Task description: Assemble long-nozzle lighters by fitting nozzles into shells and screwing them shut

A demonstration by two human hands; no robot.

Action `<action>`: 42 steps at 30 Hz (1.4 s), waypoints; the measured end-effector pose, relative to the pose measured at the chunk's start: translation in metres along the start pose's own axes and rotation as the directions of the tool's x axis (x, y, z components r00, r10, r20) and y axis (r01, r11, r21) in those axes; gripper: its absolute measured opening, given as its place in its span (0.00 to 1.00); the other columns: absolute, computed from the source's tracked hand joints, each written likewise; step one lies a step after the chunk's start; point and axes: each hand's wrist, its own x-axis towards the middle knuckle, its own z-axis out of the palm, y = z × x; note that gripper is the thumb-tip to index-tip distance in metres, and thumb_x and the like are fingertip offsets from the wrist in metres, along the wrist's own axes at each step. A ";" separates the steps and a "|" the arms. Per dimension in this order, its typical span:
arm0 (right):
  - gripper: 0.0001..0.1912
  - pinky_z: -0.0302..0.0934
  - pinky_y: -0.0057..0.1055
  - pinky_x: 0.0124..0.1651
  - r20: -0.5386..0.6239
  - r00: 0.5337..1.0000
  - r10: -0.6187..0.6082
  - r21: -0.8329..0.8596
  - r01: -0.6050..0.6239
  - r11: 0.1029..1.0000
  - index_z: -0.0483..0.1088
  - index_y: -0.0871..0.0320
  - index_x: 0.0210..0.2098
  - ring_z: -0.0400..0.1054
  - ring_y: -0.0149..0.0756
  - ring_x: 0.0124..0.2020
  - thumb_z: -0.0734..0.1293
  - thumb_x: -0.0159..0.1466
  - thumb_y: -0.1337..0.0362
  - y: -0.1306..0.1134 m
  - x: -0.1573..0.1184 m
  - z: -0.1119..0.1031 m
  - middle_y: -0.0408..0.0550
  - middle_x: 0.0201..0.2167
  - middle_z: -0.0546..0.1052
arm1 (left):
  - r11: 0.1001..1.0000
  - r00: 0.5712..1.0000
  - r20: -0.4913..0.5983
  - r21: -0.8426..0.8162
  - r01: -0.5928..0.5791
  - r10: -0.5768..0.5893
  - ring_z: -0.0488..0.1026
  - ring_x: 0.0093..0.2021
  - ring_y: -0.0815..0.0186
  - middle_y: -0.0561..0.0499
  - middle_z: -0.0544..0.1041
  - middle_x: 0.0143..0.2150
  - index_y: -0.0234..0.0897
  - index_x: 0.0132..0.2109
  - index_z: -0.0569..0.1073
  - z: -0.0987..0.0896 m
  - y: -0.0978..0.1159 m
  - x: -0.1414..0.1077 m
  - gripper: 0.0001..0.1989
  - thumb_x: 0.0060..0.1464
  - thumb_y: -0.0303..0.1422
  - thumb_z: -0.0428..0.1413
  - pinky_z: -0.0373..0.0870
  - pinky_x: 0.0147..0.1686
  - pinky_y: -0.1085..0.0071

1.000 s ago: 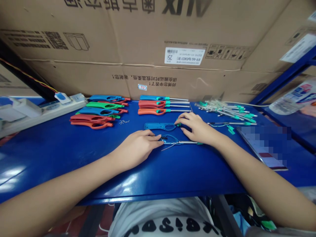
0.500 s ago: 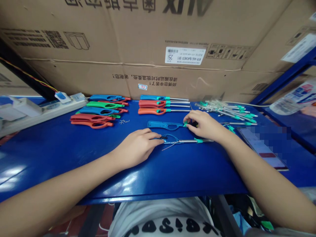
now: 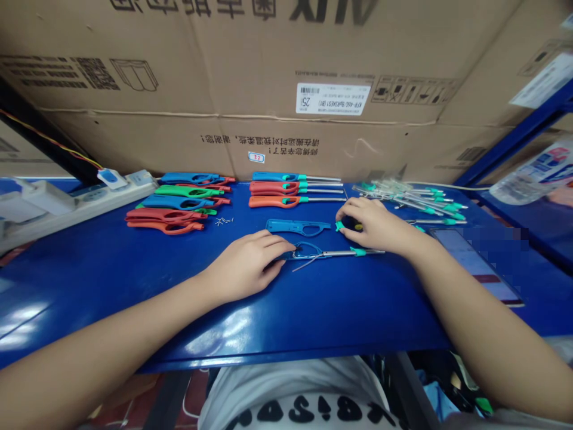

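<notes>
My left hand (image 3: 248, 263) closes over the handle end of an open blue lighter half (image 3: 308, 246). From that half run a loose wire and a metal tube (image 3: 342, 253) bearing a green collar (image 3: 358, 252); my palm and fingers hide the handle. My right hand (image 3: 369, 221) pinches a small green plastic piece (image 3: 339, 226) between thumb and fingertips, just right of a second blue lighter shell half (image 3: 298, 227) lying on the table. A gap shows between the green piece and that shell.
Assembled lighters (image 3: 275, 202) lie in a row at the back. Stacked coloured lighter shells (image 3: 165, 227) and small metal pins (image 3: 224, 221) are at left. A heap of metal tubes (image 3: 412, 200), a phone-like slab (image 3: 477, 266) and a bottle (image 3: 532, 173) are right. A power strip (image 3: 85, 206) borders the left.
My right hand has drawn slightly right, taking the green piece away from the second blue shell half. My left hand has slid slightly left on the blue lighter half.
</notes>
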 end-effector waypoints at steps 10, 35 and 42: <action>0.10 0.57 0.41 0.49 0.088 0.995 -0.054 0.100 0.046 0.994 0.71 0.57 0.37 0.69 0.42 0.41 0.58 0.67 0.67 -0.011 0.003 0.000 0.50 0.36 0.78 | 1.000 1.000 0.018 -0.026 0.012 -0.012 0.74 0.52 0.59 0.47 0.78 0.54 0.38 0.55 0.74 0.001 0.000 0.001 0.13 0.67 0.29 0.50 0.72 0.54 0.60; 0.14 0.59 0.50 0.56 0.001 1.000 -0.014 0.058 0.014 0.998 0.75 0.56 0.46 0.65 0.51 0.50 0.63 0.66 0.57 -0.004 -0.009 -0.015 0.55 0.45 0.73 | 0.996 0.995 -0.038 -0.002 0.090 -0.090 0.75 0.51 0.57 0.46 0.79 0.50 0.37 0.54 0.74 -0.002 -0.003 0.001 0.13 0.67 0.36 0.53 0.73 0.51 0.59; 0.07 0.53 0.54 0.61 0.086 0.995 -0.055 0.013 0.054 0.998 0.78 0.54 0.32 0.65 0.52 0.53 0.69 0.61 0.58 0.002 -0.012 -0.012 0.54 0.47 0.74 | 0.997 0.998 -0.009 -0.046 0.064 -0.064 0.74 0.52 0.57 0.46 0.79 0.52 0.39 0.56 0.74 0.002 -0.006 0.002 0.14 0.67 0.35 0.54 0.71 0.54 0.59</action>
